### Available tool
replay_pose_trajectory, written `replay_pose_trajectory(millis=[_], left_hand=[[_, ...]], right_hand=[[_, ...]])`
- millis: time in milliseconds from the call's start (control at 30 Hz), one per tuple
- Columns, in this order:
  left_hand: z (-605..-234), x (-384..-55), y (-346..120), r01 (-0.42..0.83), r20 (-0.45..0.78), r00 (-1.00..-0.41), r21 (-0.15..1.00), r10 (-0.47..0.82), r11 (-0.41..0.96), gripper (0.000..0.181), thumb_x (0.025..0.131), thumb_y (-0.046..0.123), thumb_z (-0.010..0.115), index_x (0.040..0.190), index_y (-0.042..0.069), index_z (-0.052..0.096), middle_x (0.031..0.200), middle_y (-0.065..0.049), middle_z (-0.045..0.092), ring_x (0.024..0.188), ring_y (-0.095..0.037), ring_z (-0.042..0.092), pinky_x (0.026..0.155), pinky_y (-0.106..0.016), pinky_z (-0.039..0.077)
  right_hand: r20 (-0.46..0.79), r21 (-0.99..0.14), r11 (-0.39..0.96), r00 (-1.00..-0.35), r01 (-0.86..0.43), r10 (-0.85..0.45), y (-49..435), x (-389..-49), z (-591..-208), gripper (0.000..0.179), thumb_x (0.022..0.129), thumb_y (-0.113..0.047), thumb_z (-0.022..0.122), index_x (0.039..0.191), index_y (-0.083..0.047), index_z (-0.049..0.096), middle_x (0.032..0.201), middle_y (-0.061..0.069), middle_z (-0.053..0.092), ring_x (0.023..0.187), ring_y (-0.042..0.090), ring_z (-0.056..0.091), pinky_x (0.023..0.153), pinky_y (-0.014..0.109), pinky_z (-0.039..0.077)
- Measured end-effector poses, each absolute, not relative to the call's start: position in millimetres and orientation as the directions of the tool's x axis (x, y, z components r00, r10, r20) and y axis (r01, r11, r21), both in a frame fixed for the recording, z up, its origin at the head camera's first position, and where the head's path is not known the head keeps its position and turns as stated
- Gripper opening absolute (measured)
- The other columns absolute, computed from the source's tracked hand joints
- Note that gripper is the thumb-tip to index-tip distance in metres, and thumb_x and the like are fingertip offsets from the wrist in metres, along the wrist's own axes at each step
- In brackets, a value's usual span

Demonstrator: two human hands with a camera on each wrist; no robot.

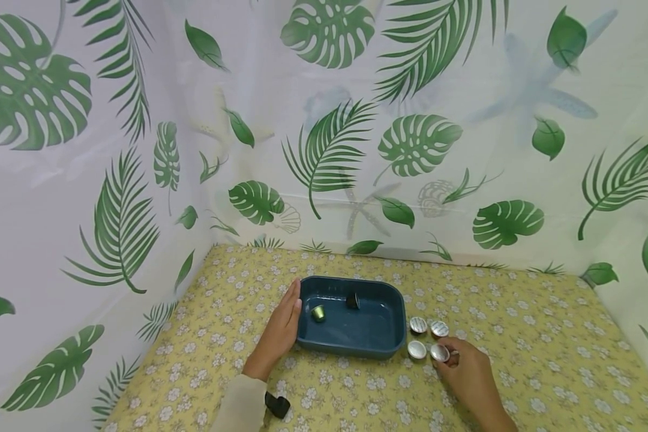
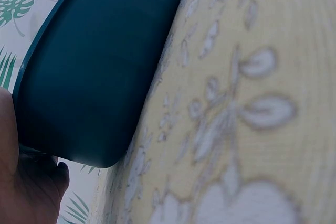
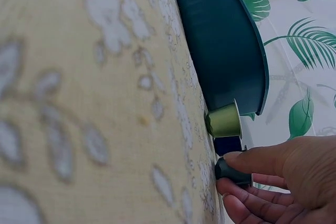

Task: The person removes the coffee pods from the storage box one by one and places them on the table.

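My right hand (image 1: 467, 369) pinches a dark green coffee capsule (image 3: 231, 173) between thumb and fingers, low over the cloth, its silver lid (image 1: 439, 353) facing up. Beside it stand three more lid-up capsules: an olive green capsule (image 3: 224, 121) nearest the tub, and two behind, a left one (image 1: 418, 325) and a right one (image 1: 440, 328). My left hand (image 1: 281, 324) lies with straight fingers along the left wall of a dark teal tub (image 1: 351, 349). Inside the tub are a light green capsule (image 1: 318, 313) and a black capsule (image 1: 353, 301), both tipped on their sides.
A yellow floral cloth (image 1: 524, 342) covers the table. White leaf-print sheets (image 1: 335, 228) rise at the back and both sides. A black strap piece (image 1: 278, 405) shows by my left sleeve (image 1: 240, 405).
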State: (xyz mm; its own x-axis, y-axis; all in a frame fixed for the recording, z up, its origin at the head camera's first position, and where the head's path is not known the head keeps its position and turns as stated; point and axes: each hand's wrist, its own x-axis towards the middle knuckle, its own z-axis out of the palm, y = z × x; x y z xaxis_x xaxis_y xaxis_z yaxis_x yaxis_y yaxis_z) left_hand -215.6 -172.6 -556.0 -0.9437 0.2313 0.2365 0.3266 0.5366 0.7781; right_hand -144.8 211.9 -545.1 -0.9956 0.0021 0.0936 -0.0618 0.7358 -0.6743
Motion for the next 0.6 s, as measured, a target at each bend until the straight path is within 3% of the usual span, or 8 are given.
replay_pose_trajectory(millis=[533,600], left_hand=[[-554.6,-213.8,-172.0,0.321,0.235,-0.946,0.782,0.224,0.535,0.061,0.112,0.046,0.022,0.164,0.016,0.009,0.169,0.001,0.006,0.156,-0.030,0.011,0.124,-0.049,0.016],[-554.6,-214.0,-171.8,0.320,0.235,-0.946,0.783,0.222,0.533,0.057,0.114,0.040,0.024,0.164,0.016,0.010,0.169,0.001,0.006,0.156,-0.030,0.011,0.124,-0.049,0.016]], right_hand=[[0.067,-0.687,0.725,-0.998,-0.043,0.004,211.4,-143.8,-543.9,0.043,0.078,0.004,0.083,0.118,0.006,0.067,0.098,0.016,0.070,0.078,0.024,0.070,0.064,0.031,0.057],[0.062,-0.687,0.725,-0.998,-0.038,0.006,211.6,-143.7,-544.6,0.045,0.078,0.003,0.084,0.119,0.006,0.066,0.098,0.015,0.070,0.079,0.024,0.070,0.065,0.030,0.057]])
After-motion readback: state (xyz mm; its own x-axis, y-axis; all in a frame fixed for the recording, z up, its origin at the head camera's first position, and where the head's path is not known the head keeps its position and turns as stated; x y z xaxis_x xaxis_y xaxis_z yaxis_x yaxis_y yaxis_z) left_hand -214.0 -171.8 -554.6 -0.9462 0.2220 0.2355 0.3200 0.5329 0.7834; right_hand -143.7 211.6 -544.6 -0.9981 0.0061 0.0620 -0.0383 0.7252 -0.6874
